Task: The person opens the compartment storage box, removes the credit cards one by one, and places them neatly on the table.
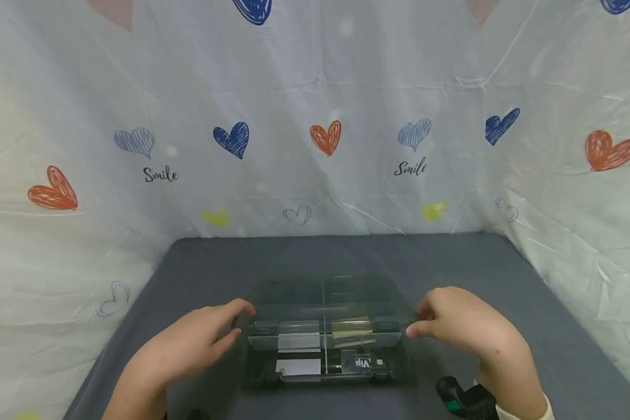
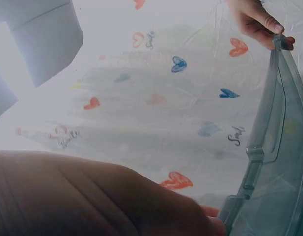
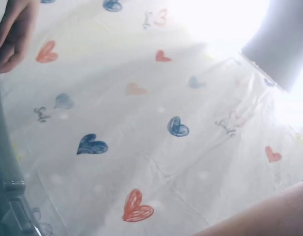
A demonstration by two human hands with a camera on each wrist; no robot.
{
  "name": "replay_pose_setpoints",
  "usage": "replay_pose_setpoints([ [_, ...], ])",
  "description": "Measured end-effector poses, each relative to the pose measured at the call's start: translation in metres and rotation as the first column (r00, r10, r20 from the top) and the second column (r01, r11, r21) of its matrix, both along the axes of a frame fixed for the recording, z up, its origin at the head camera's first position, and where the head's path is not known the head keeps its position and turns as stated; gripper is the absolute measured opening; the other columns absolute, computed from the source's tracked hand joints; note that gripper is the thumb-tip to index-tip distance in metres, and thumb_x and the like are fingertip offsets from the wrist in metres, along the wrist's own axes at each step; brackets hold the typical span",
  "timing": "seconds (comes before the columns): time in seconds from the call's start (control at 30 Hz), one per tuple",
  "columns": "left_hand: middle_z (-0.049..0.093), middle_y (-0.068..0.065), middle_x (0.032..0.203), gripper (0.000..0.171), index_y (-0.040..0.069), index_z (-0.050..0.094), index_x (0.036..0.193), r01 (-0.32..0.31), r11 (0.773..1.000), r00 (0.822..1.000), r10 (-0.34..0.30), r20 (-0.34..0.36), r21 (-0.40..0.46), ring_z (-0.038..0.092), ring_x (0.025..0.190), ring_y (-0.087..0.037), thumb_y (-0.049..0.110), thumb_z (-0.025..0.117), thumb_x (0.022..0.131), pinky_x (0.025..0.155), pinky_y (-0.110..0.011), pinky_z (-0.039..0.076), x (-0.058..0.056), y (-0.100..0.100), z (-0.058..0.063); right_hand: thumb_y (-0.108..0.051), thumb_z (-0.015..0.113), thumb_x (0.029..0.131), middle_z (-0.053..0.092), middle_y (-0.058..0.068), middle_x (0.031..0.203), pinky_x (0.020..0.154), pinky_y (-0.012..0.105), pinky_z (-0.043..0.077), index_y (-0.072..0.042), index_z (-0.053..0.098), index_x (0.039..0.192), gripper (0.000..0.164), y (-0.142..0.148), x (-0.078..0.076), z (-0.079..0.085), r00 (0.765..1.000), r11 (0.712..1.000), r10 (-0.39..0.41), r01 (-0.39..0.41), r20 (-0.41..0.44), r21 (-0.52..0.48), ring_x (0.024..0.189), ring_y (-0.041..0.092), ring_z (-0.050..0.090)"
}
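A see-through dark plastic case (image 1: 328, 379) stands on the table, split into compartments. Its clear lid (image 1: 294, 294) is raised and leans toward the back. My left hand (image 1: 196, 341) holds the lid's left edge between thumb and fingers. At the opposite edge, my right hand (image 1: 464, 324) pinches the lid; the left wrist view shows the right thumb pressed on its corner. Inside lie white cards (image 1: 298, 366) on the left. A black item printed "Vip" (image 1: 362, 363) and a yellowish piece (image 1: 350, 326) are on the right.
The case rests on a grey-covered table (image 1: 210, 262). A white curtain (image 1: 278, 192) printed with hearts and "Smile" hangs behind and on both sides. Beside the right wrist is a black device (image 1: 464, 399) with a green mark.
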State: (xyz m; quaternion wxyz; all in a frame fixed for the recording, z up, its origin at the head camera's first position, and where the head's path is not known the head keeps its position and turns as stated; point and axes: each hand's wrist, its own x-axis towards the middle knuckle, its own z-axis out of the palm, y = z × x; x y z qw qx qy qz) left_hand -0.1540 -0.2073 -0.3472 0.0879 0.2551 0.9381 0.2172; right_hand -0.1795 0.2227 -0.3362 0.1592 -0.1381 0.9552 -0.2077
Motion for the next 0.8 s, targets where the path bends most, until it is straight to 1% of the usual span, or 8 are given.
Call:
replay_pose_setpoints([
  [0.07, 0.064, 0.012, 0.102, 0.034, 0.021, 0.055, 0.135, 0.013, 1.000, 1.000, -0.013, -0.017, 0.007, 0.051, 0.075, -0.001, 0.008, 0.056, 0.104, 0.072, -0.032, 0.046, -0.004, -0.002, 0.001, -0.041, 0.082, 0.085, 0.074, 0.005, 0.112, 0.082, 0.049, 0.056, -0.011, 0.079, 0.106, 0.037, 0.001, -0.001, 0.001, 1.000, 1.000, 0.004, -0.004, -0.027, -0.007, 0.100, 0.026, 0.070],
  [0.17, 0.066, 0.011, 0.117, 0.034, 0.022, 0.055, 0.137, 0.011, 1.000, 0.999, -0.010, -0.043, 0.026, 0.053, 0.079, 0.000, 0.011, 0.058, 0.105, 0.073, -0.032, 0.048, -0.007, -0.005, 0.002, -0.042, 0.079, 0.087, 0.068, -0.007, 0.088, 0.068, 0.038, 0.052, -0.014, 0.074, 0.089, 0.028, 0.001, 0.000, 0.000, 0.997, 1.000, 0.011, -0.013, -0.078, -0.018, 0.078, 0.015, 0.063],
  [0.27, 0.067, 0.012, 0.116, 0.033, 0.024, 0.055, 0.137, -0.011, 0.999, 0.997, 0.015, -0.076, 0.053, 0.057, 0.082, 0.000, 0.015, 0.059, 0.105, 0.073, -0.032, 0.050, -0.009, -0.006, 0.002, -0.041, 0.076, 0.091, 0.049, -0.010, 0.071, 0.059, 0.031, 0.038, -0.019, 0.061, 0.072, 0.033, 0.002, 0.001, 0.001, 0.986, 0.999, 0.024, -0.027, -0.163, -0.017, 0.064, 0.009, 0.044],
  [0.3, 0.067, 0.011, 0.120, 0.032, 0.025, 0.056, 0.135, -0.019, 0.997, 0.996, 0.025, -0.091, 0.069, 0.060, 0.086, 0.000, 0.015, 0.060, 0.105, 0.075, -0.033, 0.051, -0.010, -0.006, 0.002, -0.040, 0.075, 0.092, 0.044, -0.009, 0.069, 0.058, 0.030, 0.034, -0.021, 0.059, 0.070, 0.034, 0.002, 0.001, 0.001, 0.980, 0.999, 0.030, -0.033, -0.197, -0.010, 0.062, 0.009, 0.039],
  [0.47, 0.068, 0.005, 0.127, 0.031, 0.022, 0.059, 0.130, -0.079, 0.982, 0.988, 0.100, -0.118, 0.173, 0.069, 0.111, -0.015, 0.011, 0.064, 0.102, 0.087, -0.041, 0.055, -0.009, -0.003, 0.003, -0.036, 0.073, 0.095, 0.048, -0.012, 0.072, 0.061, 0.030, 0.038, -0.027, 0.068, 0.075, 0.023, 0.001, 0.002, 0.005, 0.933, 0.997, 0.068, -0.055, -0.353, 0.046, 0.063, 0.007, 0.042],
  [0.6, 0.070, -0.005, 0.125, 0.022, 0.017, 0.062, 0.123, -0.212, 0.931, 0.972, 0.233, -0.038, 0.297, 0.069, 0.113, -0.025, 0.014, 0.065, 0.102, 0.088, -0.047, 0.056, -0.009, 0.002, 0.006, -0.032, 0.072, 0.097, 0.045, -0.012, 0.071, 0.059, 0.029, 0.038, -0.026, 0.061, 0.068, 0.032, -0.002, 0.004, 0.004, 0.894, 0.998, 0.055, -0.029, -0.445, 0.064, 0.059, 0.007, 0.039],
  [0.7, 0.071, -0.006, 0.121, 0.017, 0.015, 0.066, 0.118, -0.314, 0.871, 0.940, 0.341, -0.003, 0.377, 0.070, 0.110, -0.025, 0.019, 0.067, 0.101, 0.087, -0.047, 0.056, -0.011, 0.005, 0.008, -0.030, 0.071, 0.098, 0.044, -0.010, 0.072, 0.058, 0.029, 0.037, -0.023, 0.054, 0.065, 0.038, -0.005, 0.005, 0.001, 0.858, 0.998, 0.033, -0.005, -0.512, 0.056, 0.058, 0.007, 0.038],
  [0.8, 0.072, -0.003, 0.120, 0.019, 0.014, 0.067, 0.117, -0.374, 0.821, 0.910, 0.414, 0.002, 0.431, 0.071, 0.109, -0.023, 0.025, 0.068, 0.101, 0.088, -0.047, 0.056, -0.012, 0.006, 0.009, -0.029, 0.069, 0.099, 0.051, -0.010, 0.078, 0.058, 0.030, 0.040, -0.020, 0.060, 0.070, 0.032, -0.008, 0.003, -0.001, 0.823, 0.999, 0.014, 0.010, -0.568, 0.038, 0.062, 0.007, 0.042],
])
